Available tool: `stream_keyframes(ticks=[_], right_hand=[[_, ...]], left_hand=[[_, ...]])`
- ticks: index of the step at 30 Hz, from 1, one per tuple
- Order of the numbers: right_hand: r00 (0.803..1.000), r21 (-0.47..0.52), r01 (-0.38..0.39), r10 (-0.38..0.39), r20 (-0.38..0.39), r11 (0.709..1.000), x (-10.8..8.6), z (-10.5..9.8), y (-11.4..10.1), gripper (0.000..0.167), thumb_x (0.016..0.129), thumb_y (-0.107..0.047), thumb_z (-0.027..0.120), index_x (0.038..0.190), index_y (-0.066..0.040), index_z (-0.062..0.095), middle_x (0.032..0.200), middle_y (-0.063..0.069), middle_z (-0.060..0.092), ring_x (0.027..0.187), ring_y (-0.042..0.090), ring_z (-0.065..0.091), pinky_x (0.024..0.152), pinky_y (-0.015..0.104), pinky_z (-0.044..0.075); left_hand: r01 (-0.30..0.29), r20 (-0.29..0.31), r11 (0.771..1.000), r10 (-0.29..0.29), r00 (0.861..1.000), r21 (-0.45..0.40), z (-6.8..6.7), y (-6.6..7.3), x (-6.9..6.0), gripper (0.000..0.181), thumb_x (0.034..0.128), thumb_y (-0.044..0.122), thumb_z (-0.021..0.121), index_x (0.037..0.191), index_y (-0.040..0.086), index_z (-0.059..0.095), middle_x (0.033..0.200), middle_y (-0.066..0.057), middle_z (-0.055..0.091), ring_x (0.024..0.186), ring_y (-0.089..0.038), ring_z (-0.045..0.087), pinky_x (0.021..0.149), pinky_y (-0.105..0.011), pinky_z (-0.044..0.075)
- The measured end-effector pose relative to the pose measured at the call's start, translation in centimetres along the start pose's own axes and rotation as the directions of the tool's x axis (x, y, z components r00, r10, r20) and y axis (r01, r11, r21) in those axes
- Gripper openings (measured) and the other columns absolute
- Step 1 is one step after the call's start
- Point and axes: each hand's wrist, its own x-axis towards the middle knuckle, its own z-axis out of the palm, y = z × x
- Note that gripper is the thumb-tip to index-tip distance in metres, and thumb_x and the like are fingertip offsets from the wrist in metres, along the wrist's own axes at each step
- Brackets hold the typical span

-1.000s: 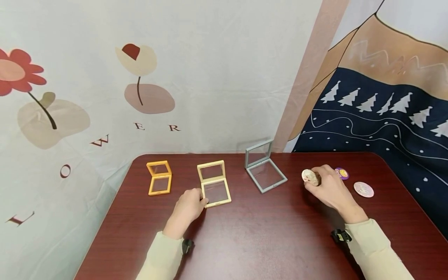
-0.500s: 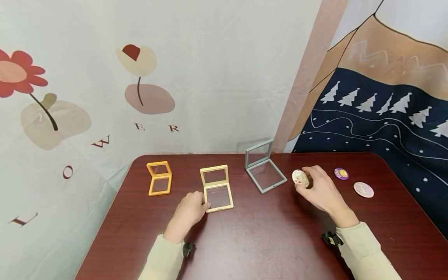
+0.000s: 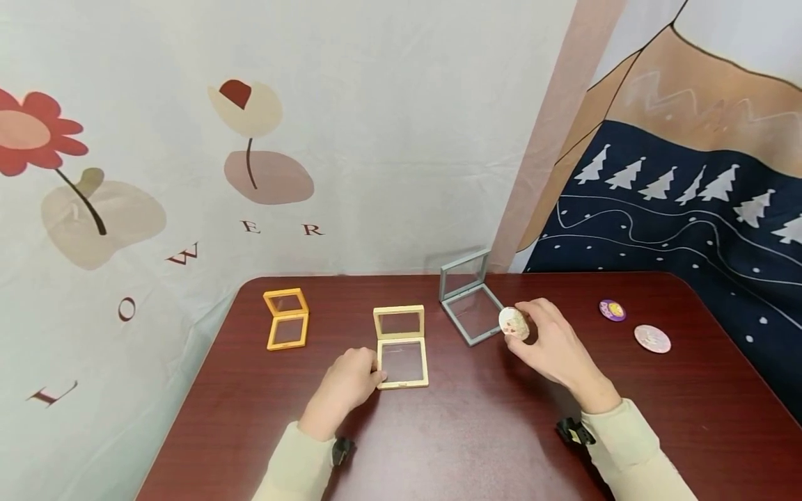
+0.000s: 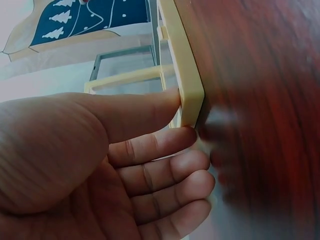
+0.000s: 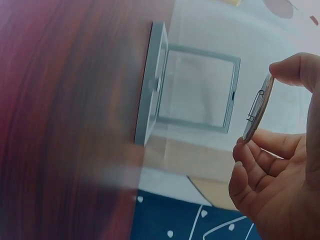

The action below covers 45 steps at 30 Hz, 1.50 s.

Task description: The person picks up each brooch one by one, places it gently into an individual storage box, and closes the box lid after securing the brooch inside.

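A round pin badge (image 3: 513, 324) with a pale printed face is held up off the table by my right hand (image 3: 557, 348), pinched at its edges between thumb and fingers. The right wrist view shows the badge (image 5: 260, 107) edge-on, with the safety pin on its back. My left hand (image 3: 346, 386) pinches the near left corner of a cream hinged display frame (image 3: 402, 341), its clear-windowed lid raised. In the left wrist view the thumb lies on the cream frame's rim (image 4: 187, 65). Behind the badge stands a grey hinged frame (image 3: 455, 323), also opened.
A small orange hinged frame (image 3: 287, 316) stands opened at the back left of the dark red table (image 3: 476, 445). On the right lie a purple badge (image 3: 612, 310) and a pink badge (image 3: 652, 339). A printed cloth (image 3: 388, 153) hangs behind the table.
My right hand has carried the badge leftwards, to the grey frame's near right side in the head view. My left hand has drawn the cream frame right and nearer, turning it slightly.
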Motion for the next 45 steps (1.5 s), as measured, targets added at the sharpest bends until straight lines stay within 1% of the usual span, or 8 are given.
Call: stream_keyframes(ticks=[8, 15, 20, 23, 27, 32, 37, 45], right_hand=[[0.998, 0.029, 0.063, -0.064, 0.009, 0.998, 0.4, 1.4, -1.7, 0.049, 0.077, -0.021, 0.084, 0.119, -0.001, 0.068, 0.111, 0.006, 0.063, 0.104, 0.024, 0.058, 0.089, 0.041, 0.048], [0.994, 0.042, 0.108, -0.109, 0.012, 0.993, 0.8, 2.1, -3.4, 0.047, 0.078, -0.021, 0.082, 0.119, -0.002, 0.069, 0.109, 0.003, 0.062, 0.101, 0.018, 0.056, 0.084, 0.038, 0.049], [0.991, 0.062, 0.133, -0.135, 0.023, 0.989, 1.1, 2.7, -4.6, 0.046, 0.079, -0.023, 0.082, 0.118, -0.005, 0.069, 0.11, 0.001, 0.062, 0.102, 0.017, 0.056, 0.084, 0.037, 0.05], [0.989, 0.071, 0.143, -0.145, 0.036, 0.987, 1.2, 3.2, -5.2, 0.045, 0.079, -0.024, 0.082, 0.118, -0.006, 0.069, 0.11, 0.001, 0.063, 0.102, 0.016, 0.057, 0.085, 0.037, 0.052], [0.986, 0.075, 0.149, -0.154, 0.062, 0.986, 1.1, 3.8, -6.0, 0.045, 0.079, -0.025, 0.081, 0.118, -0.007, 0.069, 0.111, 0.0, 0.062, 0.101, 0.016, 0.058, 0.084, 0.037, 0.053], [0.983, 0.076, 0.154, -0.161, 0.086, 0.985, 1.0, 4.3, -7.1, 0.048, 0.08, -0.026, 0.082, 0.121, -0.005, 0.069, 0.113, 0.001, 0.062, 0.104, 0.016, 0.057, 0.082, 0.035, 0.053], [0.98, 0.085, 0.163, -0.171, 0.103, 0.983, 1.0, 4.9, -8.2, 0.049, 0.08, -0.024, 0.084, 0.122, -0.005, 0.069, 0.113, 0.002, 0.062, 0.104, 0.017, 0.057, 0.083, 0.035, 0.053], [0.968, 0.102, 0.173, -0.188, 0.163, 0.98, 0.7, 6.1, -10.0, 0.05, 0.079, -0.025, 0.085, 0.122, -0.005, 0.069, 0.114, 0.0, 0.061, 0.102, 0.015, 0.058, 0.082, 0.032, 0.053]], left_hand=[[-0.037, 0.005, 0.999, 0.037, 0.999, 0.001, 0.2, 0.6, -0.5, 0.038, 0.094, 0.015, 0.079, 0.064, 0.014, 0.055, 0.06, 0.003, 0.045, 0.059, -0.016, 0.045, 0.059, -0.033, 0.04], [-0.051, 0.006, 0.998, 0.051, 0.999, 0.036, 0.3, 1.1, -0.9, 0.039, 0.0929, 0.016, 0.08, 0.063, 0.016, 0.056, 0.06, 0.003, 0.049, 0.059, -0.016, 0.047, 0.059, -0.033, 0.041], [-0.067, 0.004, 0.997, 0.067, 0.998, 0.048, 0.3, 1.2, -1.2, 0.041, 0.0912, 0.016, 0.082, 0.06, 0.016, 0.055, 0.059, 0.004, 0.047, 0.057, -0.015, 0.046, 0.057, -0.033, 0.04], [-0.071, 0.01, 0.996, 0.07, 0.997, 0.055, 0.3, 1.3, -1.3, 0.042, 0.0909, 0.016, 0.082, 0.06, 0.016, 0.055, 0.058, 0.005, 0.047, 0.057, -0.015, 0.045, 0.056, -0.032, 0.039], [-0.064, 0.036, 0.996, 0.062, 0.997, 0.057, 0.2, 1.5, -1.5, 0.04, 0.0913, 0.017, 0.082, 0.061, 0.016, 0.056, 0.06, 0.005, 0.048, 0.057, -0.014, 0.045, 0.056, -0.032, 0.039], [-0.059, 0.061, 0.996, 0.055, 0.997, 0.061, 0.0, 1.8, -1.7, 0.039, 0.0914, 0.016, 0.083, 0.062, 0.015, 0.058, 0.059, 0.004, 0.047, 0.057, -0.014, 0.045, 0.055, -0.031, 0.039], [-0.075, 0.054, 0.994, 0.071, 0.996, 0.075, -0.1, 1.8, -1.7, 0.035, 0.0901, 0.013, 0.083, 0.064, 0.015, 0.06, 0.06, 0.004, 0.052, 0.058, -0.014, 0.048, 0.057, -0.033, 0.043], [-0.103, 0.047, 0.992, 0.099, 0.994, 0.072, 0.0, 1.7, -1.9, 0.032, 0.0871, 0.011, 0.084, 0.064, 0.014, 0.063, 0.061, 0.004, 0.055, 0.059, -0.014, 0.052, 0.058, -0.037, 0.047]])
